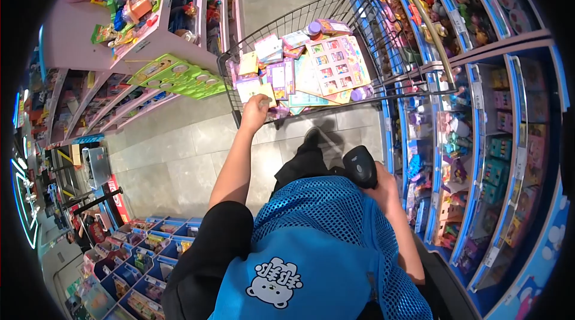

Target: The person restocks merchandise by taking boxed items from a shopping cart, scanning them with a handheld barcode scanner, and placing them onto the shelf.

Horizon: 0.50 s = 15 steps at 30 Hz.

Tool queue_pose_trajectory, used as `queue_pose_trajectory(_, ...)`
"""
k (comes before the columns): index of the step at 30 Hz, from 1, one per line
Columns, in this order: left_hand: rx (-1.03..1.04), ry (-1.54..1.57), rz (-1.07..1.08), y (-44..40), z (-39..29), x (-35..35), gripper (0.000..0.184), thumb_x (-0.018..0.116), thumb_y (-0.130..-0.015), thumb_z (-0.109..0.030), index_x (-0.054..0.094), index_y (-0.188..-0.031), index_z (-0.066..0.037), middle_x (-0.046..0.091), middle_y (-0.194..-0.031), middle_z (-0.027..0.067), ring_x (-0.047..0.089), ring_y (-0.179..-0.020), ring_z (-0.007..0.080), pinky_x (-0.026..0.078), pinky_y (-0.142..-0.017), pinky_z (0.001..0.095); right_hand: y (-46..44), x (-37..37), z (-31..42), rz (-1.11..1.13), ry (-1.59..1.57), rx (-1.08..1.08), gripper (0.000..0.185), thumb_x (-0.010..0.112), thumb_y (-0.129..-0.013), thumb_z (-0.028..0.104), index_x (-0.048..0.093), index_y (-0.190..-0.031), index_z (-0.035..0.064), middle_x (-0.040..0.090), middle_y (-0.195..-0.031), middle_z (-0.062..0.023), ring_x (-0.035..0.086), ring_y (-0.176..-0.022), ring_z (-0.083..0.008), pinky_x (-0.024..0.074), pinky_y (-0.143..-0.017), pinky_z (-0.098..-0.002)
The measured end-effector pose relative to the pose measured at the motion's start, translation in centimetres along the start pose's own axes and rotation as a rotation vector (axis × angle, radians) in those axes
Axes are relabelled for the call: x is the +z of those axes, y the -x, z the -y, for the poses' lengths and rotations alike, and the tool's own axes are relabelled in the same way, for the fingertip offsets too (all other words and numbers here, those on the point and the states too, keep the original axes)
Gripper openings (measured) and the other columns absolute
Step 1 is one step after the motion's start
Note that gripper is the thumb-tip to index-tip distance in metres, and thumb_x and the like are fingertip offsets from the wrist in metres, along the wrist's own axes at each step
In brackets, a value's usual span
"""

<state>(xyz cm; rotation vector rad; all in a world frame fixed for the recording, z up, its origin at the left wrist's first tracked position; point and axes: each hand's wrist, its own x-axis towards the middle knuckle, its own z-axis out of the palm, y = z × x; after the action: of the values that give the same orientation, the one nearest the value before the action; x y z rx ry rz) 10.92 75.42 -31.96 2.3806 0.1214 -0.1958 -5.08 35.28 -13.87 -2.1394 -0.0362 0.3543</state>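
My left hand (256,110) reaches to the near left corner of a black wire shopping cart (299,108). Its fingers are closed on a small yellow box (267,93) among the packages there. Beside it in the cart are a purple-framed box (280,77), a large sheet-like pack with rows of pictures (338,65) and purple-capped containers (329,27). My right hand (384,187) is wrapped round a dark handheld device (360,167), held near my right hip by the blue vest. The inner fingers of that hand are partly hidden behind the device.
Blue shelves (473,164) packed with toys run along the right. Pink shelving (78,50) with toys stands on the left, a green panel (179,77) on its end near the cart. Divided blue bins (141,266) are at lower left. A person (90,230) is far left.
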Motion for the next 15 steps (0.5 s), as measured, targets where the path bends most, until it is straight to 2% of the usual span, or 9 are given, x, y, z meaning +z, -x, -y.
queue_pose_trajectory(1, 0.046, -0.058, -0.02, -1.0, 1.0, 0.4, 0.03, 0.068, -0.085, -0.003, 0.067, -0.115, -0.003, 0.067, -0.117, 0.0201, 0.065, -0.11, 0.0358, 0.052, -0.097, 0.0418, -0.5, 0.5, 0.3, -0.043, 0.018, 0.021, 0.054, 0.082, -0.069, 0.0, 0.065, -0.12, 0.0029, 0.07, -0.105, -0.0184, 0.069, -0.096, -0.0375, 0.0548, -0.083, -0.039)
queue_pose_trajectory(2, 0.092, -0.117, -0.04, -1.7, 1.9, 0.9, 0.032, 0.068, -0.085, -0.004, 0.066, -0.116, -0.004, 0.066, -0.12, 0.0198, 0.064, -0.113, 0.036, 0.051, -0.1, 0.0417, -1.0, 0.8, 0.7, -0.055, 0.029, 0.041, 0.054, 0.082, -0.07, 0.0, 0.065, -0.12, 0.0032, 0.07, -0.105, -0.0184, 0.07, -0.096, -0.0374, 0.0549, -0.083, -0.0391)
queue_pose_trajectory(3, 0.054, -0.17, 0.016, -2.2, 1.0, 0.4, 0.032, 0.065, -0.086, -0.004, 0.063, -0.118, -0.006, 0.061, -0.125, 0.0186, 0.057, -0.122, 0.0377, 0.045, -0.106, 0.0513, -1.5, 1.1, 1.3, -0.067, 0.037, 0.063, 0.053, 0.082, -0.07, 0.001, 0.065, -0.12, 0.0036, 0.07, -0.104, -0.0183, 0.07, -0.096, -0.0373, 0.0549, -0.083, -0.0391)
queue_pose_trajectory(6, -0.015, -0.543, 0.084, -4.6, -1.0, 0.2, 0.03, 0.064, -0.086, -0.004, 0.061, -0.115, -0.007, 0.058, -0.126, 0.0181, 0.054, -0.124, 0.0396, 0.041, -0.107, 0.0625, -2.7, 1.6, 3.1, -0.063, 0.029, 0.147, 0.052, 0.08, -0.071, 0.0, 0.062, -0.12, 0.0026, 0.069, -0.106, -0.0205, 0.068, -0.1, -0.0409, 0.0547, -0.085, -0.0414)
queue_pose_trajectory(7, -0.053, -0.506, 0.129, -5.3, -1.1, 0.5, 0.031, 0.064, -0.085, -0.004, 0.059, -0.115, -0.009, 0.052, -0.137, 0.0215, 0.046, -0.134, 0.0423, 0.034, -0.107, 0.072, -2.8, 1.8, 3.6, -0.057, 0.022, 0.175, 0.052, 0.079, -0.071, -0.001, 0.061, -0.12, 0.002, 0.068, -0.106, -0.0216, 0.067, -0.102, -0.0427, 0.0545, -0.086, -0.0425)
queue_pose_trajectory(10, 0.103, -0.648, -0.037, -5.6, -0.7, 1.6, 0.033, 0.064, -0.086, -0.007, 0.059, -0.118, -0.01, 0.045, -0.147, 0.0247, 0.037, -0.144, 0.0419, 0.03, -0.11, 0.0735, -3.1, 2.1, 4.4, -0.092, -0.049, 0.183, 0.051, 0.078, -0.072, -0.002, 0.061, -0.12, 0.0018, 0.069, -0.107, -0.0213, 0.068, -0.101, -0.0414, 0.0545, -0.086, -0.0429)
queue_pose_trajectory(11, 0.073, -0.665, 0.036, -6.0, -0.2, 1.7, 0.037, 0.065, -0.086, -0.008, 0.058, -0.122, -0.01, 0.038, -0.154, 0.0252, 0.028, -0.15, 0.0418, 0.027, -0.11, 0.077, -3.3, 2.1, 4.6, -0.109, -0.059, 0.198, 0.05, 0.077, -0.073, -0.002, 0.061, -0.119, 0.0017, 0.069, -0.106, -0.0211, 0.068, -0.101, -0.0411, 0.0545, -0.086, -0.043)
queue_pose_trajectory(15, 0.043, -0.645, 0.179, -6.4, 1.3, 1.9, 0.037, 0.071, -0.081, -0.009, 0.064, -0.117, -0.01, 0.04, -0.153, 0.0219, 0.027, -0.15, 0.042, 0.029, -0.109, 0.0758, -3.6, 2.1, 5.0, -0.138, -0.051, 0.211, 0.047, 0.075, -0.074, -0.002, 0.061, -0.118, 0.0017, 0.069, -0.106, -0.0203, 0.069, -0.1, -0.0402, 0.0544, -0.085, -0.0425)
